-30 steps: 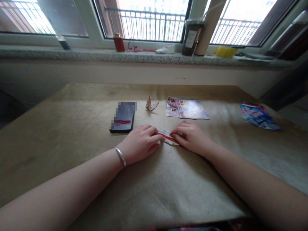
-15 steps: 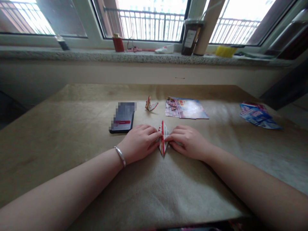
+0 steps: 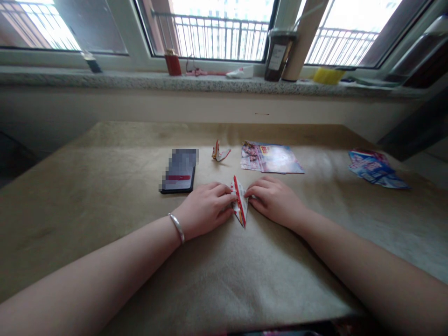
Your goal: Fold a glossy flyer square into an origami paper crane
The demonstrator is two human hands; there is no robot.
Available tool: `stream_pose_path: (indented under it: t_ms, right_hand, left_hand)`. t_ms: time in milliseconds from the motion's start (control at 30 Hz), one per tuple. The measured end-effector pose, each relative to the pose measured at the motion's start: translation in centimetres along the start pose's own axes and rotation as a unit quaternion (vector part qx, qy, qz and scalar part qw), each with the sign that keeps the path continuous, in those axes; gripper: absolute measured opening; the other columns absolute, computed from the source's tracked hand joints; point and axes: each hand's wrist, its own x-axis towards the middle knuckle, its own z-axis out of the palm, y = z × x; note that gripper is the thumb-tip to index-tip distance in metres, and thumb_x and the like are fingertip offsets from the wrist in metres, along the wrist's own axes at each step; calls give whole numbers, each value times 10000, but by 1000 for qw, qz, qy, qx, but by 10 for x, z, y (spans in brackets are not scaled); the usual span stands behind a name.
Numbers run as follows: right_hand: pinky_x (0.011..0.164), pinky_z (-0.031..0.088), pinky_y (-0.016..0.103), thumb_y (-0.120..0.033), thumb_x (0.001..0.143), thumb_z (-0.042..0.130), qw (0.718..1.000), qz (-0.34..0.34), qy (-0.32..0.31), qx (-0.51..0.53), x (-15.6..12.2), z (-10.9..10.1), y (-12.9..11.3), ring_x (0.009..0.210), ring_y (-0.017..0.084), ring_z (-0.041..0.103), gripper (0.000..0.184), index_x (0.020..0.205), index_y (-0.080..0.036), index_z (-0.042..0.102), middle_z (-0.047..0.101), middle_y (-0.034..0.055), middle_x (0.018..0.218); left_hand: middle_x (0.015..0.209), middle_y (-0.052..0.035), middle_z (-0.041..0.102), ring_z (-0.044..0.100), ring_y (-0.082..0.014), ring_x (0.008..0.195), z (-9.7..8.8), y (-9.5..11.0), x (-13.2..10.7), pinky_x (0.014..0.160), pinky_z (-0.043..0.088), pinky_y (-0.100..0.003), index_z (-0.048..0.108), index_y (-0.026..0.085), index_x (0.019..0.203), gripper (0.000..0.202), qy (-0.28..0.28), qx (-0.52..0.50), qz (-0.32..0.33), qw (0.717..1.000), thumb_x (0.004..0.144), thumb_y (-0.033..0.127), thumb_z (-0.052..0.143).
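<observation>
A small diamond of folded paper (image 3: 241, 203), white with a red stripe down its middle, lies on the table between my hands. My left hand (image 3: 209, 207) has its fingertips closed on the paper's left edge. From the other side, my right hand (image 3: 275, 198) pinches the right edge with thumb and fingers. Both palms face down, and the thumbs are partly hidden. Beyond my hands stands a small folded paper figure (image 3: 220, 151) with a pointed upright part, in similar white and red.
A phone (image 3: 179, 170) lies left of the paper figure. Printed sheets (image 3: 276, 157) lie behind my right hand, and blue and pink leaflets (image 3: 376, 168) at the table's right. A stone windowsill (image 3: 129, 80) beyond carries a red container (image 3: 172, 63) and a dark jar (image 3: 278, 56).
The folded paper has turned slightly, its near tip swinging to the right. My right hand has shifted a little off the middle stripe to the right edge.
</observation>
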Motion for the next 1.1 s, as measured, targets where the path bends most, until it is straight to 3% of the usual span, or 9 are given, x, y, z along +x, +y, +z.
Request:
stream_pose_path:
  t_ms: [167, 367, 600, 767, 933, 1100]
  right_hand:
    - [783, 439, 303, -251, 855, 536, 998, -58, -8, 25, 1, -3, -1, 827, 181, 548, 137, 890, -207, 661, 669, 40, 835]
    - [858, 425, 308, -200, 857, 509, 993, -103, -8, 53, 0, -3, -5, 920, 174, 550, 172, 950, -222, 652, 674, 27, 980]
    - [785, 441, 321, -265, 850, 536, 998, -62, -3, -6, -2, -3, -3, 874, 194, 524, 181, 966, -204, 660, 651, 58, 944]
    - [829, 428, 321, -285, 852, 547, 998, -68, -12, 1, -2, -4, -3, 931, 191, 526, 171, 961, -209, 654, 656, 43, 998]
    - [768, 426, 309, -320, 864, 535, 998, -64, -25, -11, -1, -3, -4, 868, 183, 542, 183, 937, -214, 666, 664, 42, 909]
    - [747, 410, 304, -327, 880, 506, 997, -71, -9, -24, -2, -1, -6, 854, 179, 537, 198, 935, -220, 664, 662, 36, 918]
  left_hand:
    - [1029, -78, 596, 528, -209, 956, -1, 4, 0, 862, 458, -378, 599, 180, 1061, 288, -10, 3, -18, 1000, 912, 342, 414]
    - [1056, -78, 593, 522, -221, 970, -2, 2, 2, 882, 452, -385, 578, 156, 1039, 317, -16, -15, -16, 1000, 867, 406, 487]
    - [1111, -74, 594, 522, -221, 1020, 2, 0, 2, 908, 450, -389, 544, 168, 1128, 320, -8, -29, 0, 1000, 832, 288, 535]
    - [1091, -75, 614, 546, -202, 1014, 3, -1, 3, 908, 458, -373, 561, 163, 1081, 244, 9, -53, 6, 999, 861, 227, 476]
    - [1118, -78, 606, 548, -199, 1020, 5, -1, 4, 904, 463, -365, 595, 167, 1049, 226, 19, -55, 3, 998, 865, 213, 472]
    - [999, -62, 618, 554, -188, 916, 5, -2, 4, 830, 483, -346, 621, 193, 1044, 235, 27, -37, 2, 999, 862, 207, 473]
